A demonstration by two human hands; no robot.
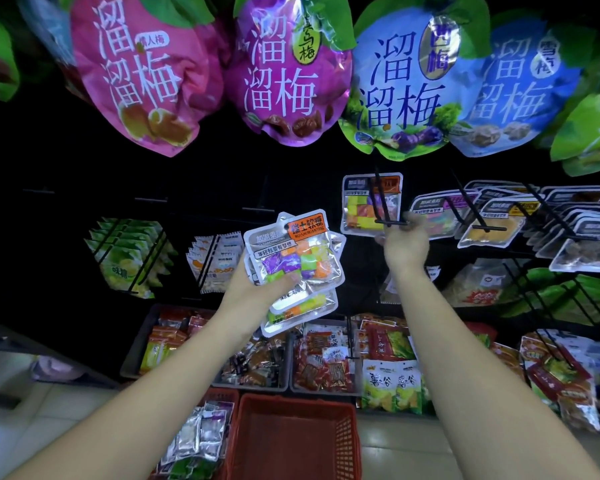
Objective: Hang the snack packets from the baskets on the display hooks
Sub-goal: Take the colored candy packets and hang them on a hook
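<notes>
Taking the red basket (pixel 293 441) on the floor at bottom centre as the landmark, the scene runs so from left to right. Up and to the left of the basket, green packets (pixel 125 258) and white-and-orange packets (pixel 215 261) hang on black hooks. Just beside the basket's left wall lies a heap of silver snack packets (pixel 198 441), seemingly in a second red basket whose rim shows above them. Directly above the basket the left hand (pixel 257 289) is closed round a fanned stack of clear candy packets (pixel 295 258) with bright cubes inside, thumb across the front of the stack and the fingers hidden behind. The top one stands nearly upright, its hang hole showing by the orange label. Behind the basket, grey trays (pixel 284 368) hold red and brown packets.

Above and to the right of the basket the right hand (pixel 404 242) is raised to the tip of a black display hook (pixel 385 209), fingers curled round the hook's crossbar; the hand is blurred, so whether it pinches a packet there cannot be told. One candy packet of the same kind (pixel 364 202) already hangs on that hook, back against the dark panel. Farther right of the basket, rows of dark-labelled packets (pixel 534 223) hang on neighbouring hooks, and yellow packets (pixel 392 386) sit low beside it. High above everything, large plum bags (pixel 284 71) hang in pink, purple and blue.
</notes>
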